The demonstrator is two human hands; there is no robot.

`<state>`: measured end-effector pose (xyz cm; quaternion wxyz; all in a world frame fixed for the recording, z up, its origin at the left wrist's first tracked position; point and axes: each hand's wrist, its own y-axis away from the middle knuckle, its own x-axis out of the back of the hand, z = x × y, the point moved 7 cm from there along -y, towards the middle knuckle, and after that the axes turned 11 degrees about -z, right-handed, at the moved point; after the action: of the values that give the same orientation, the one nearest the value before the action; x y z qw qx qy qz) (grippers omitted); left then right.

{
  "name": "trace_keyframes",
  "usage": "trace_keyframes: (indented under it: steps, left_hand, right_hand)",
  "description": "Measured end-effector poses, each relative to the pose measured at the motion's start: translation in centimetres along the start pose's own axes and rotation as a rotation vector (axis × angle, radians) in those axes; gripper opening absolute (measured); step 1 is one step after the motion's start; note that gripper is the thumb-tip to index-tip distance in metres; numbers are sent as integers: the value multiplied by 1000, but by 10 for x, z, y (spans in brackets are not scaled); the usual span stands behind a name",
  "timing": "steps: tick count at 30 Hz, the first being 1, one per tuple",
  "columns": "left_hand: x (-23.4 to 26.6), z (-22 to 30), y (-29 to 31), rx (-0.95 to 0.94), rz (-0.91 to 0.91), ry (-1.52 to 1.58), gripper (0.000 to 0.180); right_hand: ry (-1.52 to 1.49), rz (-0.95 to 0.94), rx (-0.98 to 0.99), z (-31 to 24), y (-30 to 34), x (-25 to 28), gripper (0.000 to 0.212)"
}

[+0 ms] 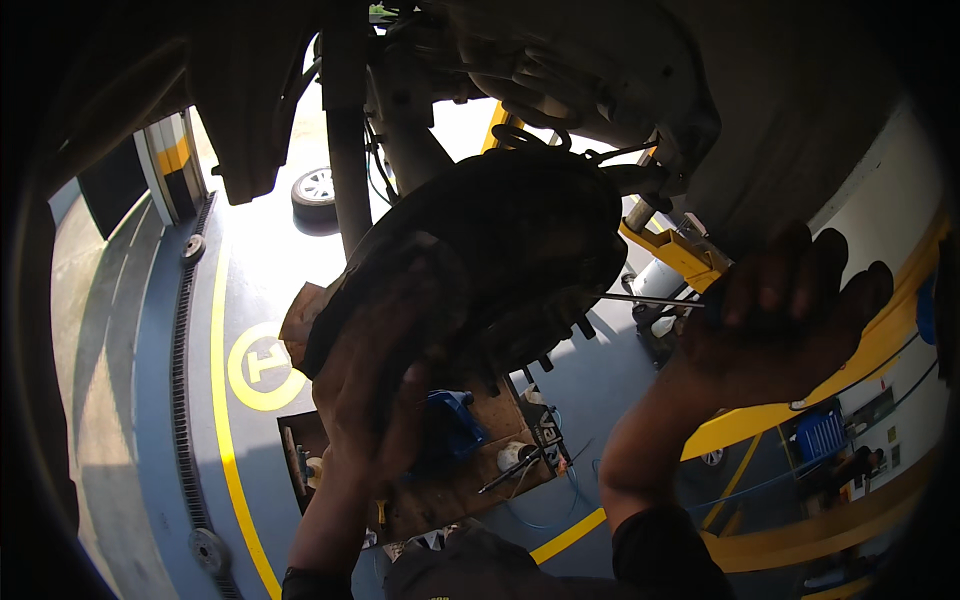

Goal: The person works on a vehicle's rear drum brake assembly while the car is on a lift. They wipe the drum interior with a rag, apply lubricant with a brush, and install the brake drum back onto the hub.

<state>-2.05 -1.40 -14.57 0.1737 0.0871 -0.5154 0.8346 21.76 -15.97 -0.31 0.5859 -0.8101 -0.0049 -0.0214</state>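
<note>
- Raised car underbody (620,60) fills the top, lifted so the wheel hub sits at head height.
- Rusty brake disc (500,250) hangs on the hub, centre frame.
- Left hand (375,370), fingers spread flat on the disc's lower edge, steadies it.
- Right hand (780,310), fingers closed around a thin metal rod (650,299), aims it at the hub.
- Wooden tool board (440,480) lies on the floor below, within reach.

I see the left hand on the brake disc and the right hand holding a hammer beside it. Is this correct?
Not quite. In the head view the left hand does rest on the brake disc, but the right hand holds a thin metal rod, not a hammer.
</note>
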Motion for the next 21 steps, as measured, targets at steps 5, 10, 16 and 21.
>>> trace_keyframes:
  steps: [5, 10, 16, 21]
  left_hand:
    - [-12, 14, -60, -87, -81, -18, 33]
    - [-16, -25, 19, 18, 150, 67, 39]
    - [-36, -45, 49, -22, 227, -22, 47]
    - [-40, -53, 55, -96, 313, 4, 33]
  right_hand:
    - [-27, -18, 49, 17, 0, -10, 34]
    - [75, -28, 97, 27, 0, -26, 44]
    - [199, -24, 146, 33, -3, -41, 56]
    - [93, -65, 39, 30, -8, -16, 68]
